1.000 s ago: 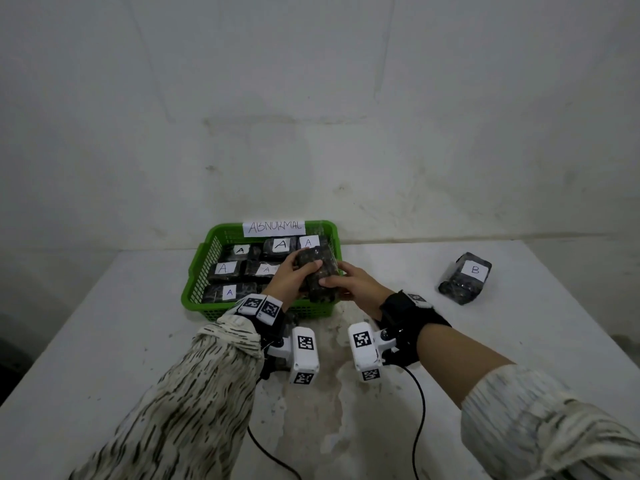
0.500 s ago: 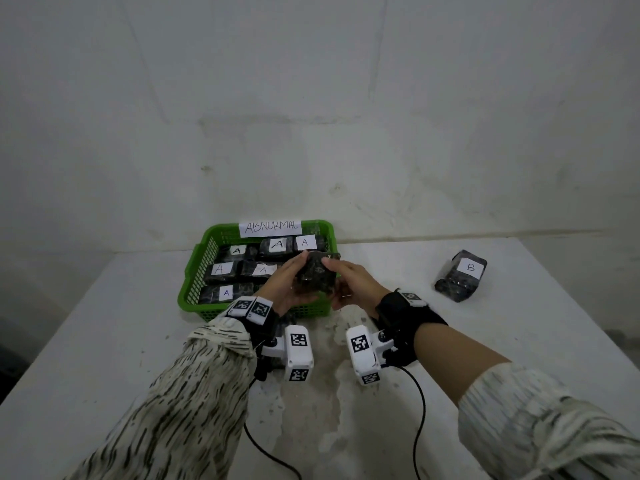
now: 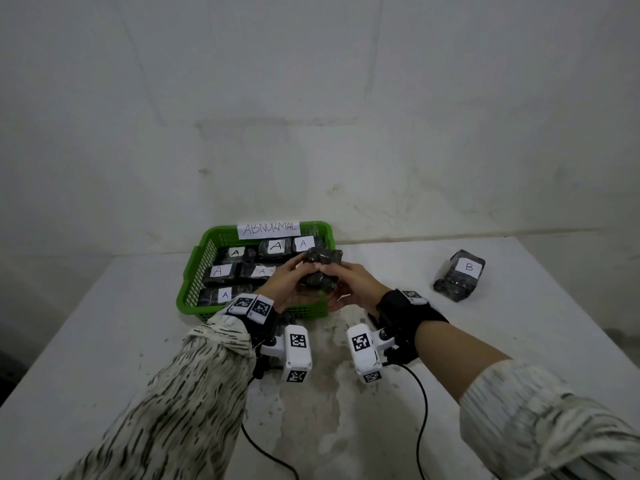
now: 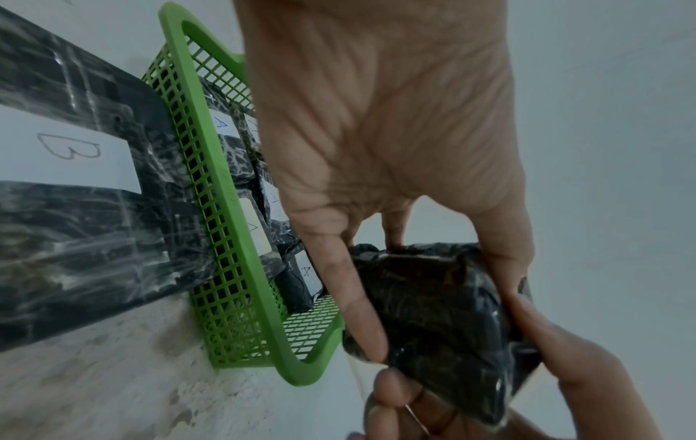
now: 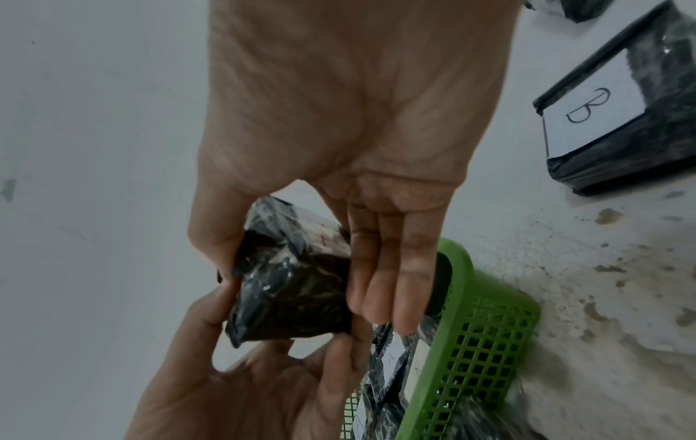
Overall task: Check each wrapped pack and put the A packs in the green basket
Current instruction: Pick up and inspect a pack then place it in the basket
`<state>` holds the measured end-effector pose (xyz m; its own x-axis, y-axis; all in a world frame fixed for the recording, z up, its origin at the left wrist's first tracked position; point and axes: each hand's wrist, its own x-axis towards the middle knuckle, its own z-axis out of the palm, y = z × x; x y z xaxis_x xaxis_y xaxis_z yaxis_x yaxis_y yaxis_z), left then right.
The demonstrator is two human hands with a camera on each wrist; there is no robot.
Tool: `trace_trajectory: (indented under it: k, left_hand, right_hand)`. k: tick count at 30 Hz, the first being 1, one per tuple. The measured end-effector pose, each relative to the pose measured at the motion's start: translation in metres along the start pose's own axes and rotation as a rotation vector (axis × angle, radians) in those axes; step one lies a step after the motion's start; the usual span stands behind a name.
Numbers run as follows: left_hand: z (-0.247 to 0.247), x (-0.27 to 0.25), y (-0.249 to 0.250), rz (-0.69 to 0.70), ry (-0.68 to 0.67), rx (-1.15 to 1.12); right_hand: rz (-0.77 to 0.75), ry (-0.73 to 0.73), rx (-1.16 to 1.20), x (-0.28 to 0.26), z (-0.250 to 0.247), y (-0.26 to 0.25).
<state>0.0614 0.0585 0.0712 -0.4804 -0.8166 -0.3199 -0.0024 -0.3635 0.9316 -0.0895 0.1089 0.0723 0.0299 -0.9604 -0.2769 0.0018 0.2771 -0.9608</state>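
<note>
While both forearms reach forward from the near edge of the desk [image 3: 104,341], the left hand [image 3: 282,289] and right hand [image 3: 353,289] meet over the near right corner of the green basket [image 3: 194,271], holding one dark wrapped pack [image 3: 320,271] between them, lifted clear of the basket's contents. Left fingers [image 4: 357,303] lie along the pack's side with the thumb on the opposite side, pinching it; the right fingers [image 5: 388,282], pressed together and nearly straight, lie across one face while the right thumb clamps the other edge. No label shows on the held pack in any view. Six packs marked A [image 3: 275,245] lie inside the basket, which stands at the far edge of the desk under a paper sign [image 3: 270,228]. One pack marked B [image 3: 459,275] lies apart towards the far right corner.
</note>
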Motion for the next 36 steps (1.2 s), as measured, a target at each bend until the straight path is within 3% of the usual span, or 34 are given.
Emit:
trace_trajectory:
  k: [4,9,14,17,22,25,28,32,36]
  left_hand:
    - [-0.001,-0.003,0.000,-0.024,-0.030,-0.041]
    - [-0.004,0.000,-0.001,-0.036,0.025,-0.021]
    - [-0.011,0.004,-0.005,-0.038,0.123,0.040]
    - [-0.016,0.004,-0.005,0.001,0.203,0.014]
    - [-0.010,-0.003,0.007,0.093,0.124,0.045]
    - [-0.006,0.001,0.013,0.175,0.178,0.235]
    - [-0.003,0.008,0.013,0.264,0.292,0.291]
    - [0.000,0.013,0.009,0.280,0.297,0.221]
    - [0.001,0.010,0.008,0.255,0.238,0.236]
  right_hand:
    - [-0.012,-0.004,-0.032,0.001,0.000,0.000]
    - [0.020,-0.069,-0.024,0.002,0.001,0.000]
    - [-0.013,0.083,-0.071,0.004,0.006,-0.003]
    - [-0.016,0.187,0.077,0.009,0.001,-0.003]
    - [-0.052,0.263,0.297,0.012,-0.005,0.004]
    - [0.027,0.220,0.438,0.008,-0.003,0.003]
    - [0.063,0.095,0.367,0.002,-0.005,0.001]
    - [0.061,-0.033,0.292,0.000,-0.006,0.001]
    - [0.065,-0.033,0.348,-0.001,-0.002,-0.001]
